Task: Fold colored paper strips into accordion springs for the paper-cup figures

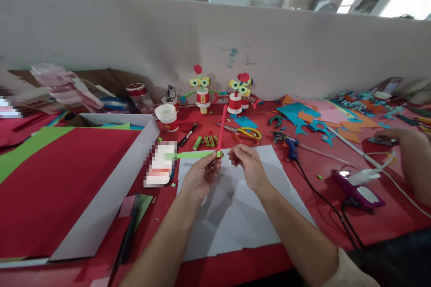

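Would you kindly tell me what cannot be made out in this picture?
Head view:
Right hand: its curled fingers hide whether it holds anything.
Green strip: partly hidden by the left hand.
Wall writing: too small, blurred.
Other person's arm: cut off by the right edge.

My left forearm [164, 237] and right forearm [292, 219], both bare, reach forward and slant inward. My left hand [200, 176] pinches between thumb and forefinger, its other fingers curled in below. My right hand [252, 167] sits just beside it, not touching, fingers bent and tips turned leftward.
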`<state>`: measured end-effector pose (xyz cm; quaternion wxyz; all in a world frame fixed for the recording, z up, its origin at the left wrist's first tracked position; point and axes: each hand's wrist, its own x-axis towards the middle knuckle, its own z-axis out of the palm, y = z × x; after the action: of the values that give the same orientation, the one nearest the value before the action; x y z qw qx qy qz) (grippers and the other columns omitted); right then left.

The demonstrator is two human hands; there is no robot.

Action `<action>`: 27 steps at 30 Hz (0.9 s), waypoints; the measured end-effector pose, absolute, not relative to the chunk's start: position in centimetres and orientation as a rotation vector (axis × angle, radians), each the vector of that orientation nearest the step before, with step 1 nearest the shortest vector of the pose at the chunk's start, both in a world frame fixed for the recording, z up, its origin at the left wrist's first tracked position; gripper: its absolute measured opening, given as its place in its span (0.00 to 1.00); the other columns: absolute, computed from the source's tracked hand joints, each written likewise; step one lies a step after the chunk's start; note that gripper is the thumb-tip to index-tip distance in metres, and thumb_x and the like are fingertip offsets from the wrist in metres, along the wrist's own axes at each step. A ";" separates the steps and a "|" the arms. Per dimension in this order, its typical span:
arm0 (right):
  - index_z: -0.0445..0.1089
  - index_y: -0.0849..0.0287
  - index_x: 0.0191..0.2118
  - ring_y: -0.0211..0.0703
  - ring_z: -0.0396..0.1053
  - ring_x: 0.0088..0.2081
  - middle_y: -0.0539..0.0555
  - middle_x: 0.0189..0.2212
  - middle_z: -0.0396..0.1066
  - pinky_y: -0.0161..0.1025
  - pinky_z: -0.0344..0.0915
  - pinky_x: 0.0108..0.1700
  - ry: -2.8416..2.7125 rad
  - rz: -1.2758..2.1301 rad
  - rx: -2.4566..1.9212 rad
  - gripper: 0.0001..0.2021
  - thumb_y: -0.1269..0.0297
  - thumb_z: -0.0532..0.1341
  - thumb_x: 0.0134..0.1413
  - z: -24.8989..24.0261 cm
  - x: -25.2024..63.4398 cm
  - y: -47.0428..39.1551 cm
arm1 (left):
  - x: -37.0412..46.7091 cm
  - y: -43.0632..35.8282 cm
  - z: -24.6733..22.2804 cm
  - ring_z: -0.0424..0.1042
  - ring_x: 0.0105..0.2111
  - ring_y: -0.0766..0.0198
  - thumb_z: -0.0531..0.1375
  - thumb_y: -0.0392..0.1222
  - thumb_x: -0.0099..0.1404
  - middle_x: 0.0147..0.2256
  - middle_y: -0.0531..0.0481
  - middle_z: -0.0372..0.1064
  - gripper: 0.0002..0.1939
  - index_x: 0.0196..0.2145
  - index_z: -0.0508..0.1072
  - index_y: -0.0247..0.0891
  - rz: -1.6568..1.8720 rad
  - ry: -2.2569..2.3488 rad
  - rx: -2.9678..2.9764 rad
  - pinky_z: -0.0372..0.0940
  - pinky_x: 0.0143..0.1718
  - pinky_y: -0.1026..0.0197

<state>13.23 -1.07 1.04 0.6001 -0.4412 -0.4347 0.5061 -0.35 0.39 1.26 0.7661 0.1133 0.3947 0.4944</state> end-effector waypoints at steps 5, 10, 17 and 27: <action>0.73 0.57 0.33 0.34 0.62 0.25 0.48 0.23 0.68 0.34 0.56 0.27 -1.007 1.305 -1.017 0.09 0.57 0.63 0.47 1.2 13.5 -1.0 | -0.4 0.2 1.3 0.74 0.24 0.69 0.62 0.29 0.58 0.24 0.45 0.75 0.05 0.26 0.77 0.28 1.011 0.841 0.329 0.70 0.26 0.71; 0.74 0.57 0.31 0.35 0.64 0.26 0.49 0.24 0.70 0.35 0.58 0.29 -1.095 1.263 -1.084 0.08 0.60 0.67 0.43 1.3 13.3 -1.1 | -0.4 -0.1 1.1 0.74 0.27 0.68 0.70 0.37 0.48 0.26 0.47 0.77 0.08 0.28 0.79 0.30 1.119 0.830 0.616 0.69 0.31 0.68; 0.74 0.57 0.28 0.36 0.67 0.27 0.48 0.25 0.72 0.37 0.64 0.35 -0.920 1.305 -1.046 0.07 0.63 0.68 0.39 1.2 12.4 -1.3 | -0.8 0.2 1.0 0.70 0.24 0.70 0.71 0.40 0.44 0.22 0.50 0.74 0.10 0.24 0.78 0.33 1.106 0.897 0.666 0.63 0.28 0.68; 0.69 0.57 0.25 0.36 0.68 0.27 0.46 0.23 0.69 0.39 0.67 0.37 -0.607 1.239 -0.975 0.09 0.63 0.68 0.37 0.5 10.3 -2.1 | 0.6 -0.5 0.2 0.66 0.23 0.74 0.72 0.38 0.42 0.24 0.54 0.72 0.11 0.26 0.77 0.34 1.178 0.862 0.480 0.60 0.27 0.71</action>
<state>10.33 -2.06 0.45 0.6639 -0.4315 -0.2687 0.5485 0.59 -0.54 0.23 0.7190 0.2173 0.3898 0.5328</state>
